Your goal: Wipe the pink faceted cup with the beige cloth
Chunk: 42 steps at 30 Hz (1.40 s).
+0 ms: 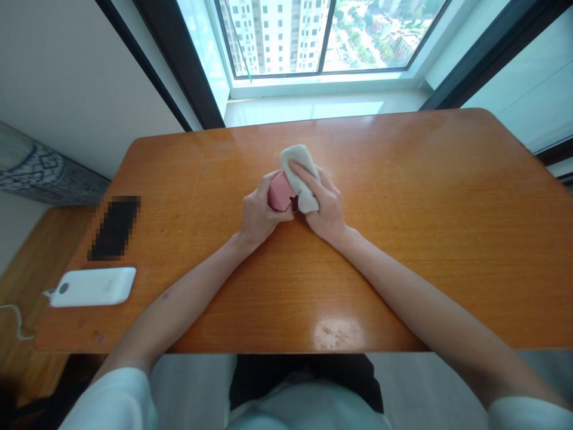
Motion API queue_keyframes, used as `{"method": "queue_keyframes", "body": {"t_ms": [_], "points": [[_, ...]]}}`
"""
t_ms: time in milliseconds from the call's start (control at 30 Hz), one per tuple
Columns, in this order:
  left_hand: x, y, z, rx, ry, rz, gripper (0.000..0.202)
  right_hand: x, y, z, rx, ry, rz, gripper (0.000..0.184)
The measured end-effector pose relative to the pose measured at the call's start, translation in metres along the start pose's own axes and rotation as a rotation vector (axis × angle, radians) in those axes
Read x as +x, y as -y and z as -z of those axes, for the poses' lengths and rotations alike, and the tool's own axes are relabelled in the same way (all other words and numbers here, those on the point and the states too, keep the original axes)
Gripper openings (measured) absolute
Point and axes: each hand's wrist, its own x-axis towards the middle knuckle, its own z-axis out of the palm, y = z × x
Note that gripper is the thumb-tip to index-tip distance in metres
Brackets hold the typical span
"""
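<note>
A small pink object (280, 192) with flat, angled faces is gripped in my left hand (260, 209), near the middle of the table. Its kind is not clear, since my fingers cover part of it. My right hand (329, 206) holds a folded white cloth (301, 170) up against the right side of the pink object. A small dark piece (294, 202) shows between the two hands, too small to make out. Both hands are closed and almost meet above the tabletop.
The brown wooden table (439, 227) has rounded corners. On its left lie a white device (94, 286) with a cable and a pixelated dark item (115, 228). Behind the table is a window (322, 42) with a white sill (308, 108). A patterned fabric (49, 167) hangs at the left.
</note>
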Motion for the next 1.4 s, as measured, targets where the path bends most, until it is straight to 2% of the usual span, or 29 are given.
{"method": "queue_keyframes", "body": {"t_ms": [67, 133, 200, 300, 367, 467, 533, 633, 767, 967, 1100, 1233, 1400], "points": [[0.0, -0.004, 0.001, 0.008, -0.011, -0.005, 0.073, 0.0, -0.008, 0.0, 0.045, -0.01, -0.171, 0.058], [-0.001, -0.003, 0.002, 0.007, -0.016, -0.007, 0.074, -0.002, -0.008, 0.001, 0.042, -0.012, -0.192, 0.061], [-0.001, 0.001, 0.002, -0.012, -0.016, -0.006, 0.071, -0.003, 0.0, 0.001, -0.002, 0.016, -0.051, 0.064], [-0.002, 0.008, 0.001, -0.032, -0.002, -0.002, 0.047, -0.003, 0.014, 0.002, -0.076, 0.135, 0.233, 0.057], [-0.001, 0.009, 0.0, -0.028, -0.006, -0.002, 0.044, -0.001, 0.015, 0.002, -0.087, 0.143, 0.269, 0.052], [-0.001, 0.003, 0.0, -0.023, -0.029, -0.008, 0.064, 0.002, 0.004, 0.002, -0.015, 0.044, 0.026, 0.056], [0.0, -0.001, 0.001, -0.014, -0.026, -0.005, 0.071, 0.004, -0.006, 0.002, 0.066, 0.031, -0.163, 0.056], [0.0, -0.002, 0.003, -0.011, -0.012, 0.013, 0.069, 0.006, -0.015, 0.0, 0.149, 0.06, -0.256, 0.056], [0.001, 0.002, 0.002, -0.112, 0.028, -0.038, 0.067, 0.003, -0.012, 0.002, 0.114, 0.014, -0.203, 0.063], [-0.001, -0.002, -0.006, -0.273, 0.133, -0.06, 0.066, -0.007, 0.002, 0.01, -0.188, -0.116, -0.033, 0.055], [-0.001, -0.001, -0.006, -0.284, 0.097, -0.119, 0.064, -0.009, 0.009, 0.011, -0.301, -0.106, 0.11, 0.049], [-0.001, 0.001, -0.003, -0.274, 0.087, -0.15, 0.073, -0.007, 0.014, 0.01, -0.357, -0.091, 0.24, 0.054], [-0.003, -0.001, -0.002, -0.291, 0.108, -0.14, 0.067, -0.005, 0.015, 0.01, -0.388, -0.011, 0.226, 0.048]]}}
